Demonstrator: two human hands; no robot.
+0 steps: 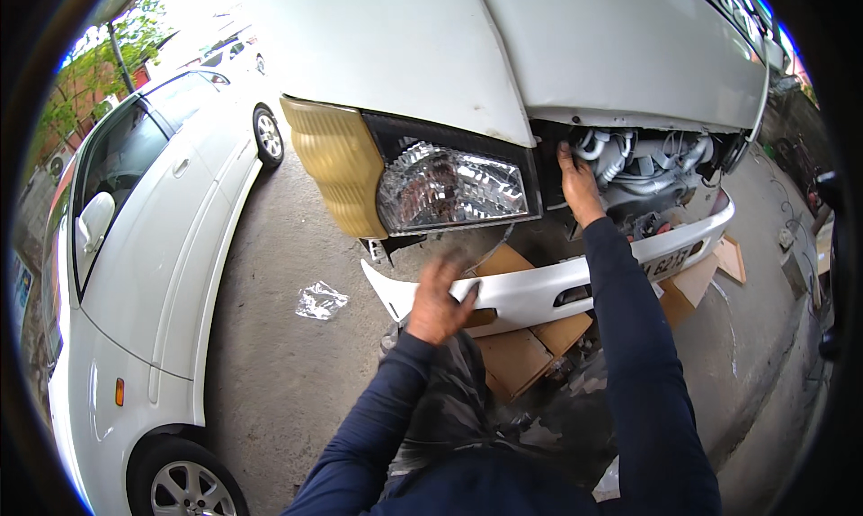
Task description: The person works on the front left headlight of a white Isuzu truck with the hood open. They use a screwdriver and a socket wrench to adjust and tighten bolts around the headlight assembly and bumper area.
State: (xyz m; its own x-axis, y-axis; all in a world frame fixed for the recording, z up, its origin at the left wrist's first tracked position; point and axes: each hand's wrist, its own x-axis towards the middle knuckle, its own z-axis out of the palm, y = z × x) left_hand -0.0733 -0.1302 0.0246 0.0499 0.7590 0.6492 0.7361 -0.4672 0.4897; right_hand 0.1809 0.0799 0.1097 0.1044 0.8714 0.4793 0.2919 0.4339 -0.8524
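Note:
A headlight (454,188) with a clear lens and dark surround sits at the front corner of a white vehicle (620,44), beside a yellowish corner lamp (334,165). Just below the headlight is my left hand (438,302), slightly blurred, its fingers spread and nothing in them. My right hand (580,191) reaches up by the headlight's inner edge, at the uncovered front opening. A digit stretches upward there; the others are partly hidden, and contact with the housing is unclear. Pale pipes and hoses (643,161) show inside the opening, right of that hand.
A white bumper (530,302) lies low before the vehicle, over cardboard pieces (517,361), with my right forearm crossing it. Another white car (148,246) stands at left. Clear plastic wrapping (321,300) is on the concrete ground (274,363). Loose cables lie at right.

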